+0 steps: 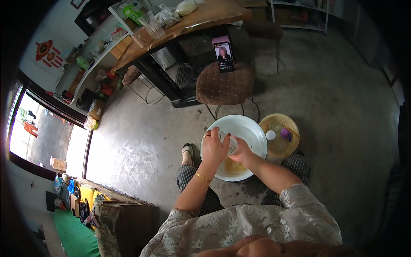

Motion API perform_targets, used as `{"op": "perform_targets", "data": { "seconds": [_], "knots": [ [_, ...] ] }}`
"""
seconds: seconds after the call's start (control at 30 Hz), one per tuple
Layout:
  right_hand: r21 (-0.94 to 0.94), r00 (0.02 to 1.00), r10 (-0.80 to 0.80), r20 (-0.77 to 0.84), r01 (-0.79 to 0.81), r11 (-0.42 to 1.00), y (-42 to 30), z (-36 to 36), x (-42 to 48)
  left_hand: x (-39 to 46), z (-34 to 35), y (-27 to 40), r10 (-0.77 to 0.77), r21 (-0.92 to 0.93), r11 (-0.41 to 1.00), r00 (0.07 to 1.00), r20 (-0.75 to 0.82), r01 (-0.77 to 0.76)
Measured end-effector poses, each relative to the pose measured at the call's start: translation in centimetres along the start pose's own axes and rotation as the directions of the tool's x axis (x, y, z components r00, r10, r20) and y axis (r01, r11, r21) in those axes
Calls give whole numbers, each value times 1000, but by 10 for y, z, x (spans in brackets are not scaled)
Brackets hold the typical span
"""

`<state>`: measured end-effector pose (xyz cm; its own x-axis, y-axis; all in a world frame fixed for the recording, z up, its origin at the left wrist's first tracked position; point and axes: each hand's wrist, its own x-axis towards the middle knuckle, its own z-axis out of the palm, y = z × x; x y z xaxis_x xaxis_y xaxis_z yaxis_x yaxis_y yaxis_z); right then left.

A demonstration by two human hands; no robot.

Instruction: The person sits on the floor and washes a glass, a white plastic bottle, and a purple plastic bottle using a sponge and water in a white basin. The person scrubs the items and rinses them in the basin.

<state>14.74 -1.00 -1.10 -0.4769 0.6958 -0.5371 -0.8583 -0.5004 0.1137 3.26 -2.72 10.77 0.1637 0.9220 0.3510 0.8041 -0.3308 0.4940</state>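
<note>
Both hands are over a wide white basin (253,128) on the floor between the feet. My left hand (214,146) holds a clear container (222,135), its fingers curled over the top. From the right, my right hand (241,151) grips a translucent cup-like container (232,147) with markings. The two containers are close together, and the fingers partly hide them; whether they touch or form one piece I cannot tell. Yellowish matter (234,165) lies in the lower part of the basin.
A tan basin (294,146) beside the white one holds a white round thing (270,135), a purple thing (284,133) and a stick-like item. Ahead stands a brown padded stool (221,86) with a phone (223,57) propped on it, near a wooden table (205,16).
</note>
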Motion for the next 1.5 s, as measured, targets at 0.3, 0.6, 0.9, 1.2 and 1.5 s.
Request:
{"op": "perform_targets", "data": {
  "seconds": [0.3, 0.6, 0.9, 1.2, 1.5],
  "knots": [
    [-202, 987, -145, 63, 155, 967, 0, 13, -18, 5, -4, 11, 13, 41, 999, 1000, 16, -13],
    [-57, 996, -89, 22, 90, 994, -2, 2, -2, 8, -5, 16, 2, 37, 999, 1000, 19, -2],
    [-126, 964, -225, -142, 208, 970, -1, 6, -2, 9, 16, -19, -31, -27, 999, 998, 61, 33],
    [-206, 989, -117, 92, 134, 969, -11, 5, -4, -1, 4, -33, 76, -122, 991, 978, 195, -53],
    [-261, 973, -78, 216, 135, 956, -12, 1, -1, -3, 5, -63, -69, -578, 769, 933, 352, 275]
  ]
}}
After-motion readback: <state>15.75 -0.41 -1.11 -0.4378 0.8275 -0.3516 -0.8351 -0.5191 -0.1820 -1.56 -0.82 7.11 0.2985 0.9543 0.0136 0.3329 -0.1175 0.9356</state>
